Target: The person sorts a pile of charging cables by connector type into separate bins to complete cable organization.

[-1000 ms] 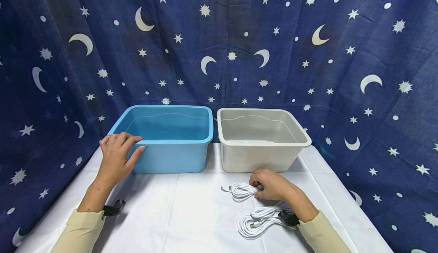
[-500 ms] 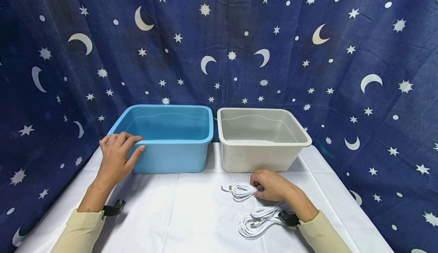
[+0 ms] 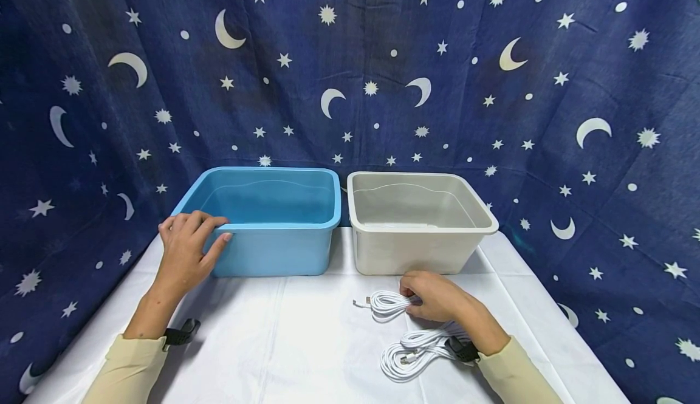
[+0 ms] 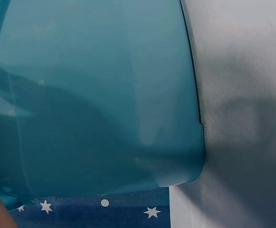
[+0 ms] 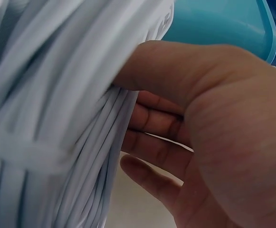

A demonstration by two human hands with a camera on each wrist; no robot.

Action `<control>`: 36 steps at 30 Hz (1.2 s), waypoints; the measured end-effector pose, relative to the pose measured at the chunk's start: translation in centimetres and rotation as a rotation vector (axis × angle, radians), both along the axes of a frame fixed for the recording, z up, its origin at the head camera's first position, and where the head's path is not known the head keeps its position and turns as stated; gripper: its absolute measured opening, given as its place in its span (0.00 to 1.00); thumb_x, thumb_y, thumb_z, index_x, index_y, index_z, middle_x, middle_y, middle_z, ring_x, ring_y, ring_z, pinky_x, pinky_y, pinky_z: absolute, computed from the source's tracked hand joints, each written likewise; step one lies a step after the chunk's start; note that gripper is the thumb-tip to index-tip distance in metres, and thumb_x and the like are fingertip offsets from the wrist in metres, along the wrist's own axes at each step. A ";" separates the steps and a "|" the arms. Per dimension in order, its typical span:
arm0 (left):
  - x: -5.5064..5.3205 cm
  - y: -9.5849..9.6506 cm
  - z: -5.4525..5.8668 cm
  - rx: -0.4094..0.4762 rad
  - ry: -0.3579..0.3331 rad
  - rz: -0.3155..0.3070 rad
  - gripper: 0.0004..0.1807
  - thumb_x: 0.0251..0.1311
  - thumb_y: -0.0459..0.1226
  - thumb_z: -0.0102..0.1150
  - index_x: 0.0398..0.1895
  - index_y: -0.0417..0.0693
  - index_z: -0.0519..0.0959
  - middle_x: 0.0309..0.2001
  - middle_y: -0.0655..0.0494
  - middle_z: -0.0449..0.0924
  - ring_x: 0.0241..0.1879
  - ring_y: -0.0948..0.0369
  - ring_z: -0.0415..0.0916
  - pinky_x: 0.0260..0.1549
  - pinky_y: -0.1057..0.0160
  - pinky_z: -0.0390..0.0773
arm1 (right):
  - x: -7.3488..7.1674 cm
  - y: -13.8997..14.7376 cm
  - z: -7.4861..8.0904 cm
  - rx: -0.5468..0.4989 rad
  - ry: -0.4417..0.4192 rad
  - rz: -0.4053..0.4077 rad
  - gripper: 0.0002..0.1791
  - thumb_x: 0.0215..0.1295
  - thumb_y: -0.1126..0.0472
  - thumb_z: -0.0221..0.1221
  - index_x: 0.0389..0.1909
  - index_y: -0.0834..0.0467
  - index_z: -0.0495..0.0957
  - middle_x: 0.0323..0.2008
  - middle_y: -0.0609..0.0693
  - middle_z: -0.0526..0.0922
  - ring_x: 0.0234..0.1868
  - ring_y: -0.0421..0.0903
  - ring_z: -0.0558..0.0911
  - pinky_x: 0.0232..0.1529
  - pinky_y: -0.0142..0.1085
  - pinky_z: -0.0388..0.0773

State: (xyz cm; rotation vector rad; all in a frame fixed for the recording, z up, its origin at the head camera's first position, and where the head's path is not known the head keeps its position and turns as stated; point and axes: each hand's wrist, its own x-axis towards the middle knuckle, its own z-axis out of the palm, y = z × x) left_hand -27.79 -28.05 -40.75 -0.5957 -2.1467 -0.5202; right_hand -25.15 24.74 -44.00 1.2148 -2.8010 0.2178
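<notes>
Deep blue cloth printed with pale moons and stars hung behind and at both sides of a table spread with a white tablecloth. Toward the back, a blue bin and a light grey bin stood upright just beside each other, the blue one on the person's left. The left hand held the near rim of the blue bin by its left corner, fingers hooked over the edge and thumb against the outer wall. In front of the grey bin, the right hand pinched a small coiled white cable lying on the cloth, its plug end pointing left. More looped white cable lay nearer the person, partly hidden below the right wrist.
</notes>
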 end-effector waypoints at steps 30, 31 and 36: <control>0.0 0.0 -0.1 -0.002 -0.002 0.005 0.15 0.68 0.41 0.67 0.53 0.44 0.84 0.44 0.44 0.77 0.48 0.40 0.68 0.63 0.25 0.48 | 0.2 -0.1 1.3 -0.066 0.220 0.049 0.17 0.45 0.62 0.76 0.32 0.49 0.79 0.30 0.39 0.76 0.30 0.35 0.71 0.37 0.40 0.76; 0.0 0.0 0.0 -0.002 -0.002 0.006 0.15 0.68 0.41 0.67 0.53 0.44 0.84 0.44 0.44 0.77 0.48 0.40 0.68 0.63 0.25 0.48 | 0.2 -0.1 1.4 -0.075 0.233 0.053 0.17 0.45 0.63 0.76 0.32 0.49 0.79 0.30 0.39 0.76 0.30 0.35 0.71 0.37 0.40 0.76; 0.1 0.1 0.0 -0.002 -0.002 0.007 0.15 0.68 0.41 0.67 0.53 0.44 0.84 0.44 0.44 0.77 0.48 0.40 0.68 0.63 0.25 0.48 | 0.3 0.1 2.0 -0.114 0.262 0.056 0.16 0.44 0.63 0.76 0.32 0.50 0.80 0.31 0.40 0.78 0.31 0.35 0.72 0.39 0.40 0.76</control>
